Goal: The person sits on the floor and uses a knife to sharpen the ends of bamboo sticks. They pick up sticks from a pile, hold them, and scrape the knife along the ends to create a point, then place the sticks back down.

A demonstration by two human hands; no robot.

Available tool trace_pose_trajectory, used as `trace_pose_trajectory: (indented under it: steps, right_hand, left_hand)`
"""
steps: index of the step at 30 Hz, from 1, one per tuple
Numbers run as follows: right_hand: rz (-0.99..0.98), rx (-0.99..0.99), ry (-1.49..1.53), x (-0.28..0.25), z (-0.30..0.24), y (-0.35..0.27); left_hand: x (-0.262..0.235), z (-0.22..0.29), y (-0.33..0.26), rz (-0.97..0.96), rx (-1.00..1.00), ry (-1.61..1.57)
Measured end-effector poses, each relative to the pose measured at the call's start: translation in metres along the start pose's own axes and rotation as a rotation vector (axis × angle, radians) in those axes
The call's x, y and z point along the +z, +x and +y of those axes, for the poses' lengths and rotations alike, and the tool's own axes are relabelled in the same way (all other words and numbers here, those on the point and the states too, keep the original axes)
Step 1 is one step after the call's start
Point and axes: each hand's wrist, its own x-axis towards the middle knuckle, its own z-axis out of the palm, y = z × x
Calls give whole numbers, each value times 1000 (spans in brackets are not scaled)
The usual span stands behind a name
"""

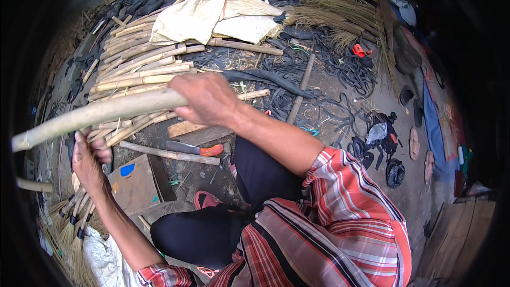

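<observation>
Right hand: the right hand (207, 98), just above the frame's centre, was closed around the thick end of a pale bamboo pole (101, 112).
Left hand: the left hand (89, 159), at the left of the frame, gripped the same pole from below, fingers curled.
Pole: it ran level across the left half, raised above the ground.
Behind it: a stack of bamboo sticks (138, 69) lay in the upper left.
Below it: a knife with an orange handle (194, 149) rested on wood, near a cardboard box (139, 185).

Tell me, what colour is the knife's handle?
Orange, on the knife lying on the ground; the head view shows it.
</observation>
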Motion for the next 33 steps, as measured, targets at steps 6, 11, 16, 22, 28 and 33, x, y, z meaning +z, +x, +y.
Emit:
trace_pose_trajectory:
  steps: [6, 11, 16, 22, 28, 33]
  right_hand:
    - [127, 655, -24, -58, 110, -142]
    - [230, 1347, -8, -48, 147, -314]
    - [356, 1747, -243, -35, 161, -440]
    - [387, 1771, -370, -48, 203, -490]
    - [329, 1601, -458, -57, 268, -491]
    - [185, 1390, -477, -24, 286, -435]
  left_hand:
    - [37, -114, 32, -39, 190, 267]
    - [28, -191, 18, -149, -102, 334]
    - [30, -209, 11, -170, -338, 210]
    - [40, -217, 15, -127, -452, 210]
    - [28, -226, 14, -106, -484, 200]
    - [21, -200, 16, -56, -459, 208]
